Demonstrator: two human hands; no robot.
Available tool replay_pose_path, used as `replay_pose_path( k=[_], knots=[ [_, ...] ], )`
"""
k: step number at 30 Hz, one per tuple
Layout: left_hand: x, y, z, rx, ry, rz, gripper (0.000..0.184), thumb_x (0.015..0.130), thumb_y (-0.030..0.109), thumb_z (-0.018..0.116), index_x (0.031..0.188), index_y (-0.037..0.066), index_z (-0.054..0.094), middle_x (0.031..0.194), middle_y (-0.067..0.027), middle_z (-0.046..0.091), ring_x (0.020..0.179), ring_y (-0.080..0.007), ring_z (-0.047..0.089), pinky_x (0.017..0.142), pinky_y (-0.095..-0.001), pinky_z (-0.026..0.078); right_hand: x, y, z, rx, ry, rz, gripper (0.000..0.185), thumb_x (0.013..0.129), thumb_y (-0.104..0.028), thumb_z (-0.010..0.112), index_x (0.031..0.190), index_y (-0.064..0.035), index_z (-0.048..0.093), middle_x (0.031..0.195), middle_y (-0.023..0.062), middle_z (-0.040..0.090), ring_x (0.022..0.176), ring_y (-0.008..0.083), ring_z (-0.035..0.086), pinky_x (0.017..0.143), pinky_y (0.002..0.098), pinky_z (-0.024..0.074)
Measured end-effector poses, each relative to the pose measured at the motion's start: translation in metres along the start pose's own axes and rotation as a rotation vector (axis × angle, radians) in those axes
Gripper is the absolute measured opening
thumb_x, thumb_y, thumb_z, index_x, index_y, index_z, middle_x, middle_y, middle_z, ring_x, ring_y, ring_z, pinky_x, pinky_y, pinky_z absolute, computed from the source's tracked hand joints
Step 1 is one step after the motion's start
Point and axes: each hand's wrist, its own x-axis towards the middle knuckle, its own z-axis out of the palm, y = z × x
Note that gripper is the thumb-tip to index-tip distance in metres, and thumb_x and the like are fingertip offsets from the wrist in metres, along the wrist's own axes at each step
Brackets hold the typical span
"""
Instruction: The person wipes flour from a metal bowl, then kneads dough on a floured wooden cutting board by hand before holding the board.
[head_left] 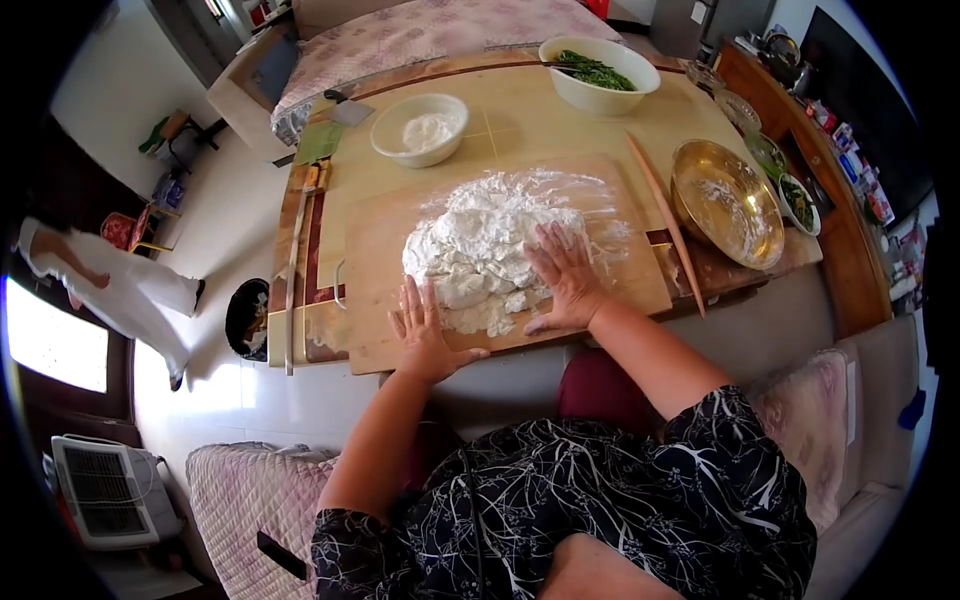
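Observation:
A heap of floury dough (485,240) lies on a wooden board (380,225), shaggy and dusted with loose white flour. My left hand (425,335) is at the near left edge of the heap, fingers spread. Against the right side of the dough rests my right hand (565,280), its fingers stretched out and apart. Both palms face down, and neither hand grips anything. Flour streaks and crumbs cover the board around the heap.
Beyond the board stand a white bowl of flour (420,132) and a white bowl of chopped greens (600,78). To the right lie a rolling pin (668,225) and a floury golden basin (728,205). A stick (296,270) lies left. Another person (110,275) is at far left.

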Motion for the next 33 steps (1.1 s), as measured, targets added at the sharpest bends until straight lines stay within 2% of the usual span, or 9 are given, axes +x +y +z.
replay_pose_path(
  k=[4, 8, 9, 13, 17, 23, 30, 32, 33],
  knots=[
    [0.026, 0.018, 0.006, 0.052, 0.009, -0.016, 0.135, 0.047, 0.057, 0.079, 0.143, 0.008, -0.002, 0.147, -0.0213, -0.007, 0.136, -0.0369, -0.006, 0.105, -0.057, 0.007, 0.01, -0.005, 0.011, -0.01, 0.06, 0.067, 0.113, 0.051, -0.066, 0.07, 0.141, -0.0244, 0.016, 0.148, 0.0106, 0.005, 0.136, 0.0359, 0.002, 0.106, 0.0594, 0.0052],
    [0.046, 0.023, 0.012, 0.014, 0.147, -0.002, 0.125, 0.051, 0.049, 0.081, 0.143, 0.009, 0.006, 0.147, -0.022, 0.0, 0.135, -0.0405, 0.002, 0.106, -0.055, 0.011, 0.022, 0.002, 0.014, -0.081, 0.138, 0.063, 0.104, 0.053, -0.06, 0.072, 0.138, -0.0261, 0.023, 0.145, 0.0083, 0.017, 0.133, 0.0341, 0.016, 0.103, 0.0585, 0.0148],
    [0.049, 0.022, 0.015, -0.008, 0.195, 0.006, 0.12, 0.052, 0.045, 0.081, 0.142, 0.009, 0.011, 0.146, -0.0222, 0.005, 0.133, -0.042, 0.007, 0.106, -0.0534, 0.014, 0.025, 0.004, 0.009, -0.108, 0.199, 0.022, 0.101, 0.053, -0.054, 0.075, 0.136, -0.0245, 0.028, 0.14, 0.0072, 0.026, 0.126, 0.0313, 0.028, 0.098, 0.0552, 0.0228],
    [0.06, 0.015, 0.024, 0.032, 0.243, -0.022, 0.104, 0.058, 0.038, 0.079, 0.141, 0.019, 0.02, 0.143, -0.0195, 0.019, 0.129, -0.043, 0.019, 0.104, -0.0499, 0.021, 0.034, 0.014, 0.003, -0.126, 0.249, -0.062, 0.093, 0.054, -0.042, 0.078, 0.133, -0.0218, 0.035, 0.133, 0.0069, 0.037, 0.118, 0.0275, 0.038, 0.092, 0.0501, 0.0299],
    [0.06, 0.017, 0.024, 0.042, 0.297, 0.003, 0.098, 0.055, 0.018, 0.08, 0.138, 0.015, 0.028, 0.138, -0.0215, 0.028, 0.122, -0.0416, 0.029, 0.102, -0.0489, 0.026, 0.038, 0.019, 0.003, -0.101, 0.27, -0.084, 0.089, 0.055, -0.032, 0.078, 0.132, -0.0206, 0.037, 0.129, 0.0073, 0.041, 0.115, 0.0277, 0.041, 0.09, 0.0478, 0.0323],
    [0.078, -0.007, 0.022, -0.044, 0.346, 0.13, 0.091, 0.055, 0.01, 0.077, 0.134, 0.019, 0.033, 0.135, -0.0175, 0.032, 0.118, -0.0391, 0.034, 0.098, -0.0471, 0.033, 0.059, 0.037, -0.002, 0.018, 0.341, -0.128, 0.072, 0.063, -0.008, 0.066, 0.13, -0.0176, 0.041, 0.117, 0.0067, 0.051, 0.1, 0.0249, 0.05, 0.085, 0.0384, 0.0374],
    [0.079, -0.002, 0.02, -0.059, 0.336, 0.099, 0.087, 0.061, 0.009, 0.072, 0.136, 0.019, 0.03, 0.139, -0.0159, 0.029, 0.123, -0.0391, 0.031, 0.101, -0.0462, 0.029, 0.058, 0.032, 0.004, -0.066, 0.398, -0.052, 0.063, 0.072, -0.011, 0.061, 0.131, -0.0226, 0.041, 0.119, 0.0074, 0.051, 0.109, 0.0256, 0.048, 0.094, 0.0384, 0.034],
    [0.076, -0.004, 0.006, -0.122, 0.166, 0.107, 0.087, 0.064, 0.012, 0.07, 0.139, 0.02, 0.027, 0.143, -0.0155, 0.024, 0.128, -0.0393, 0.025, 0.104, -0.046, 0.025, 0.053, 0.022, -0.028, 0.191, 0.129, 0.093, 0.063, 0.076, -0.015, 0.059, 0.134, -0.026, 0.038, 0.128, 0.0099, 0.047, 0.121, 0.0262, 0.041, 0.103, 0.0377, 0.0261],
    [0.07, 0.003, -0.016, -0.11, 0.046, 0.074, 0.087, 0.065, 0.015, 0.069, 0.14, 0.017, 0.024, 0.143, -0.0161, 0.024, 0.13, -0.0376, 0.023, 0.106, -0.0458, 0.022, 0.055, 0.031, -0.034, 0.376, 0.0, 0.111, 0.057, 0.086, -0.022, 0.052, 0.139, -0.0182, 0.03, 0.138, 0.0121, 0.037, 0.131, 0.0255, 0.03, 0.108, 0.0365, 0.0178]
  ],
)
